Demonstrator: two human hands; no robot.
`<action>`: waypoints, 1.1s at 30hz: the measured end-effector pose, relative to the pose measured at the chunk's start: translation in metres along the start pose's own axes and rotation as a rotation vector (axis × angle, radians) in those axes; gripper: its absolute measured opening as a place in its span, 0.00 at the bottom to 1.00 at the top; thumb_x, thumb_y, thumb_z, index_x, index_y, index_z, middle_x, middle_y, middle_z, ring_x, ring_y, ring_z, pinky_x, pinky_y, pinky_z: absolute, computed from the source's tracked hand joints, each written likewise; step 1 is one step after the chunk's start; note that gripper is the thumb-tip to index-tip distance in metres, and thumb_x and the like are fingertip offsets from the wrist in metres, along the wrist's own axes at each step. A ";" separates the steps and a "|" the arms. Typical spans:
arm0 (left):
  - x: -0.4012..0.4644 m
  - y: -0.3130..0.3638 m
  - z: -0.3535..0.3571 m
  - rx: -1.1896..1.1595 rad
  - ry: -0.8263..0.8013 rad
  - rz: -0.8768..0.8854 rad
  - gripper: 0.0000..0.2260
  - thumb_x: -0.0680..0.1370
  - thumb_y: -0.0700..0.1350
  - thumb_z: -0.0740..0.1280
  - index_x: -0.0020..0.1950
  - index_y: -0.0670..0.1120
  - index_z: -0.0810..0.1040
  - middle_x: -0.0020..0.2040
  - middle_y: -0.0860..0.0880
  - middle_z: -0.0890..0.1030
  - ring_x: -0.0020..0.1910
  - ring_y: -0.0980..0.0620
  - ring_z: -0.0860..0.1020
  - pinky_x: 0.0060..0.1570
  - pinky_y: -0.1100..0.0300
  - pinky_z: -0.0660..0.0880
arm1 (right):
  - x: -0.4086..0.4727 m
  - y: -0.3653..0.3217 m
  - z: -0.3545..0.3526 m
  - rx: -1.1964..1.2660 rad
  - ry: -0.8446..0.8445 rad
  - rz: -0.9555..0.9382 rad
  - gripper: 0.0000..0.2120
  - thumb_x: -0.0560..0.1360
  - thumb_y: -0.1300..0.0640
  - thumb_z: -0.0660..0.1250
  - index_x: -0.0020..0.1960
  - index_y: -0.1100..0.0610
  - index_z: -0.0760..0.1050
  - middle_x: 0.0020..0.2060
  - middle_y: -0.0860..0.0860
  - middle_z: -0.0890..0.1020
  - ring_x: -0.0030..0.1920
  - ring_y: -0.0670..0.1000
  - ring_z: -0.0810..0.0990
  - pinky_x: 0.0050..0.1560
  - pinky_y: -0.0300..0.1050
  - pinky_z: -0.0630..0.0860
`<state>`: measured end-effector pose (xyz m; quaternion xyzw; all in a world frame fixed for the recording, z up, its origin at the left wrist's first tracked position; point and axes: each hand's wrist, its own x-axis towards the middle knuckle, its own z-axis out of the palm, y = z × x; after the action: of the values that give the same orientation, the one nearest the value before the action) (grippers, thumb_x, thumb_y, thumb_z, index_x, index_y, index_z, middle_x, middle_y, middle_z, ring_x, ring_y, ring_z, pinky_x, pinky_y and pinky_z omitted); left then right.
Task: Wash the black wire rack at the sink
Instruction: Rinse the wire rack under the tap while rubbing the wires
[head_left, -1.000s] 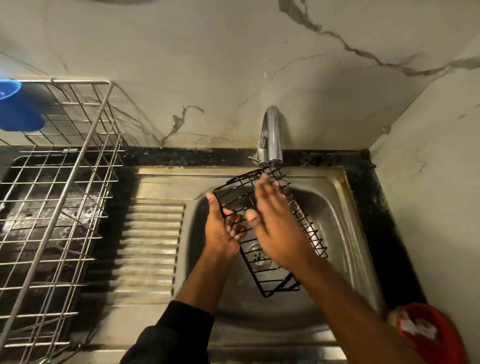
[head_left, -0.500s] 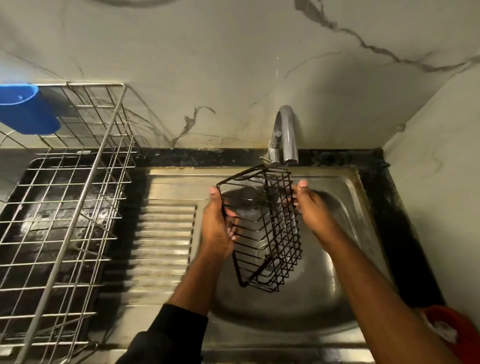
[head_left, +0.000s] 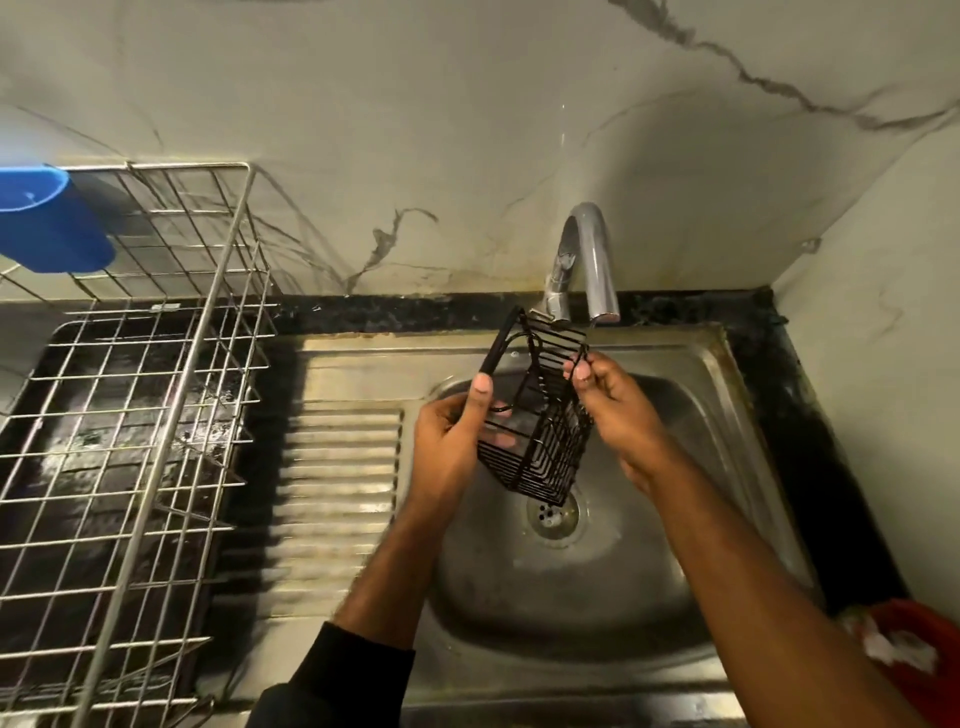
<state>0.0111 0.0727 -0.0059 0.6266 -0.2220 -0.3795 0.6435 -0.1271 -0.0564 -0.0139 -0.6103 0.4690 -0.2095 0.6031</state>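
Observation:
The black wire rack (head_left: 540, 415) is a small box-shaped basket held on end over the steel sink (head_left: 727, 441), just below the chrome faucet (head_left: 592, 260). My left hand (head_left: 452, 431) grips its left side, thumb up along the frame and fingers curled through the wires. My right hand (head_left: 618, 405) pinches the rack's upper right edge with its fingertips. The rack's lower end hangs above the drain (head_left: 553, 514). I cannot tell whether water is running.
A steel wire dish drainer (head_left: 156, 395) stands on the wet black counter at left, with a blue cup (head_left: 47, 228) hung on its back rim. The ribbed draining board (head_left: 337, 467) lies between drainer and basin. A red object (head_left: 914, 654) sits at bottom right.
The rack has been turned more upright and raised toward the faucet. My right hand shifted from the rack's far side to pinching its top right edge.

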 end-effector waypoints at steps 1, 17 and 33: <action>0.000 0.002 0.000 -0.010 0.003 -0.036 0.17 0.81 0.55 0.64 0.53 0.43 0.85 0.42 0.42 0.87 0.38 0.37 0.85 0.39 0.52 0.82 | 0.001 0.000 0.002 0.001 0.002 -0.005 0.13 0.81 0.45 0.63 0.62 0.47 0.77 0.57 0.45 0.83 0.61 0.46 0.79 0.66 0.50 0.74; -0.010 0.016 0.022 0.066 -0.016 -0.211 0.13 0.87 0.50 0.56 0.48 0.44 0.71 0.39 0.33 0.78 0.22 0.50 0.80 0.20 0.61 0.75 | -0.023 0.013 -0.002 -0.075 0.003 -0.102 0.19 0.83 0.55 0.62 0.73 0.55 0.71 0.66 0.45 0.78 0.65 0.37 0.75 0.59 0.26 0.71; -0.031 0.026 0.061 -0.188 0.035 -0.241 0.11 0.87 0.47 0.55 0.55 0.41 0.73 0.37 0.41 0.84 0.35 0.44 0.86 0.32 0.54 0.82 | -0.073 -0.005 -0.022 -0.129 0.023 -0.170 0.17 0.84 0.53 0.58 0.72 0.48 0.72 0.59 0.35 0.79 0.58 0.28 0.75 0.54 0.22 0.70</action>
<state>-0.0490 0.0561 0.0326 0.5923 -0.0977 -0.4621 0.6527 -0.1783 -0.0083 0.0172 -0.6831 0.4349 -0.2363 0.5370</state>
